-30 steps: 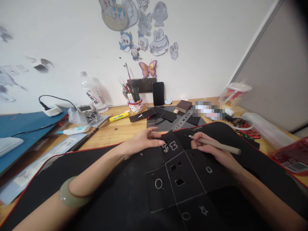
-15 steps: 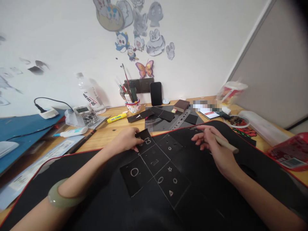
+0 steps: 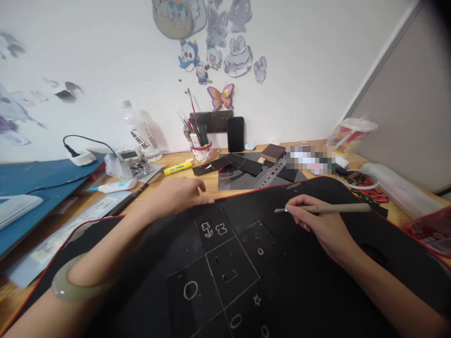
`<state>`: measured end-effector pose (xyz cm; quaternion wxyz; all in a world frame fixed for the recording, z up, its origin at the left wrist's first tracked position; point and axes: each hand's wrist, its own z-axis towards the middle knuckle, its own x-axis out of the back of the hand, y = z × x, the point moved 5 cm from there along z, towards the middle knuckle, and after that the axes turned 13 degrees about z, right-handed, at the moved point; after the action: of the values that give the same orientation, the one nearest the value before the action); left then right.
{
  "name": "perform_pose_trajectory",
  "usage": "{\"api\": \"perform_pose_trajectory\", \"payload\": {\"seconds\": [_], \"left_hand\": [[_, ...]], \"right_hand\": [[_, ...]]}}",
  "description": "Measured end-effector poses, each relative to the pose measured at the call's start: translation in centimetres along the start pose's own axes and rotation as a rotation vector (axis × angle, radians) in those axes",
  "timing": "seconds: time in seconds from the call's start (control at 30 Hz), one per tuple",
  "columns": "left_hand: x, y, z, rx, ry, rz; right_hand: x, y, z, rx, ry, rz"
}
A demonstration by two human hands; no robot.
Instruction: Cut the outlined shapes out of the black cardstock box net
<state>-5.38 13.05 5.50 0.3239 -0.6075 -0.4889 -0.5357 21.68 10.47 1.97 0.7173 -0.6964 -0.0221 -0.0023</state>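
A black sheet (image 3: 225, 263) with chalked squares and small cut shapes lies on a black, red-edged mat (image 3: 317, 291). My left hand (image 3: 179, 195) rests palm-down, fingers flat, at the mat's far edge just beyond the sheet's flower-marked square (image 3: 213, 230). My right hand (image 3: 319, 223) pinches a tan-handled craft knife (image 3: 327, 208), blade pointing left above the mat, right of the sheet. A pale green bangle (image 3: 75, 286) is on my left wrist.
On the wooden desk (image 3: 176, 180) behind the mat lie black paper scraps (image 3: 243, 165), a stencil ruler (image 3: 273, 172), a yellow tube (image 3: 178, 167), a brush cup (image 3: 200, 150), a phone (image 3: 235, 134), a bottle (image 3: 141, 134). Blue folder (image 3: 38, 176) left; plate (image 3: 357, 178) and tub (image 3: 350, 131) right.
The black sheet has turned and slid toward me. My left hand let go of its corner and now lies flat at the mat's edge. The knife has levelled out.
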Motion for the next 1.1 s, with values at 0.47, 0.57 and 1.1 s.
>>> {"api": "perform_pose_trajectory", "payload": {"seconds": [0.47,0.57,1.1], "left_hand": [[-4.0,6.4,-0.2,-0.376,-0.138,0.162],[-3.7,5.0,0.4,-0.293,-0.136,0.127],[-2.5,3.5,2.7,-0.360,0.158,-0.086]], "right_hand": [[-1.3,0.3,-0.4,-0.034,-0.102,-0.099],[-1.3,0.2,-0.6,-0.035,-0.081,-0.071],[-8.0,0.2,3.6,-0.239,-0.473,-0.107]]}}
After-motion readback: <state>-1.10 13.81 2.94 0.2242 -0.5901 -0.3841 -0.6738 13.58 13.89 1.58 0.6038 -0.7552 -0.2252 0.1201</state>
